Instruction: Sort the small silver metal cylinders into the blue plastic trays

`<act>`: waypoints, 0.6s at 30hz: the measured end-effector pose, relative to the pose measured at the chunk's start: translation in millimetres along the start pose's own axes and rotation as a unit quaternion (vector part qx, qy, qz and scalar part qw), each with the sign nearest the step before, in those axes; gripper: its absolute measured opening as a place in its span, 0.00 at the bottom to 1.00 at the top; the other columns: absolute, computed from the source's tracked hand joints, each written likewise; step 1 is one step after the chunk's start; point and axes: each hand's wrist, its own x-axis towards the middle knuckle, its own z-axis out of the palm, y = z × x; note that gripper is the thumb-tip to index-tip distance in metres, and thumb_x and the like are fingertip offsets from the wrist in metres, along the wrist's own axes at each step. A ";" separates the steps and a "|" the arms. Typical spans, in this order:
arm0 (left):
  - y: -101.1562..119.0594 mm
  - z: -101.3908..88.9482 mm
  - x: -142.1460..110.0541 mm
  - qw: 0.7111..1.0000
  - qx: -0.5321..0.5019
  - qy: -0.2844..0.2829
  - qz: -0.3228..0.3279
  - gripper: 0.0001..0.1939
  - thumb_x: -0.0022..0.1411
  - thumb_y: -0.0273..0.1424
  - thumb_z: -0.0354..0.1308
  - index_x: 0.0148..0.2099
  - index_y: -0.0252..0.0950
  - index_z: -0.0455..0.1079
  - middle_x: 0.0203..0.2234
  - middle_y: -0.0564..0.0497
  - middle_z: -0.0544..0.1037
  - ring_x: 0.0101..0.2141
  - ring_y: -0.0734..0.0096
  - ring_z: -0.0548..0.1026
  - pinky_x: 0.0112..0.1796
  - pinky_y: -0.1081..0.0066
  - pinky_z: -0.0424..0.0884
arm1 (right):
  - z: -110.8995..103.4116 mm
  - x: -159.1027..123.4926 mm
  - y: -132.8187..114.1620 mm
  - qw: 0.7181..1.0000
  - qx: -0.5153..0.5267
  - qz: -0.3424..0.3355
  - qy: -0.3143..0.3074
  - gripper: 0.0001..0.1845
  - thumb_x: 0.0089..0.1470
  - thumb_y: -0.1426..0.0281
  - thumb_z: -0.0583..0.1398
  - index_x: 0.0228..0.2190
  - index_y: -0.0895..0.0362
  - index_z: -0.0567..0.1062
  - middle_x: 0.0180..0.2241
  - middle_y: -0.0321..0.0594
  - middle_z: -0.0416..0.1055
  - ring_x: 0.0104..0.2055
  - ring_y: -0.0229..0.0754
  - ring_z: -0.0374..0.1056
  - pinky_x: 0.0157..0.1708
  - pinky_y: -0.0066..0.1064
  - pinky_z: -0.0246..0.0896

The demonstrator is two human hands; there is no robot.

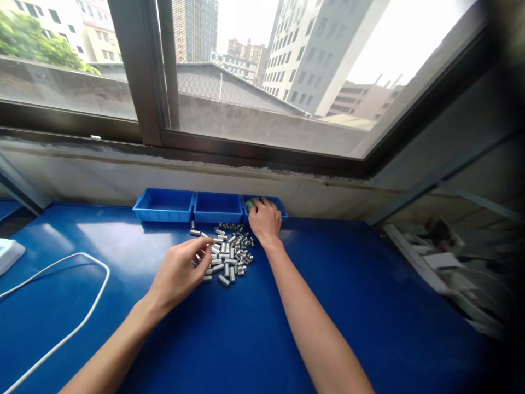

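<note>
My left hand is over the left side of a pile of metal parts. Its thumb and index finger curl together in a pinch; whatever lies between the tips is too small to make out. The pile mixes silvery hexagonal standoffs with small screws. Farther off, my right hand reaches into the right blue bin, fingers apart and bent down. Green items show beside its fingers, which partly cover them.
Two more blue bins, the left and the middle, stand against the wall. A white cable loops over the blue table at left, near a white device. A window rises behind. Clutter sits at right.
</note>
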 end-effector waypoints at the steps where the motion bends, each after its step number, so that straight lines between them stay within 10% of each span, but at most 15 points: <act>1: -0.5 -0.4 0.4 1.000 0.001 0.007 0.002 0.10 0.67 0.31 0.53 0.47 0.39 0.73 0.37 0.50 0.80 0.33 0.69 0.76 0.36 0.69 0.70 | 2.8 -1.0 -1.3 1.000 0.001 0.011 0.010 0.22 0.62 0.69 0.49 0.51 0.53 0.77 0.58 0.47 0.68 0.59 0.54 0.61 0.55 0.45 0.55; 11: -19.3 -0.1 7.6 0.979 0.182 0.086 0.018 0.13 0.67 0.35 0.53 0.49 0.39 0.74 0.48 0.43 0.76 0.52 0.51 0.68 0.54 0.52 0.66 | -3.7 -5.8 -1.8 0.998 -0.027 -0.033 0.052 0.24 0.65 0.62 0.48 0.58 0.53 0.70 0.61 0.52 0.62 0.61 0.59 0.55 0.54 0.48 0.52; 18: -29.3 5.0 8.1 0.973 0.218 0.077 -0.001 0.21 0.68 0.41 0.51 0.59 0.41 0.69 0.56 0.41 0.70 0.59 0.46 0.61 0.57 0.48 0.63 | -32.3 -6.1 2.6 0.941 -0.142 -0.306 0.003 0.21 0.65 0.68 0.46 0.39 0.62 0.77 0.41 0.57 0.73 0.46 0.56 0.62 0.44 0.45 0.51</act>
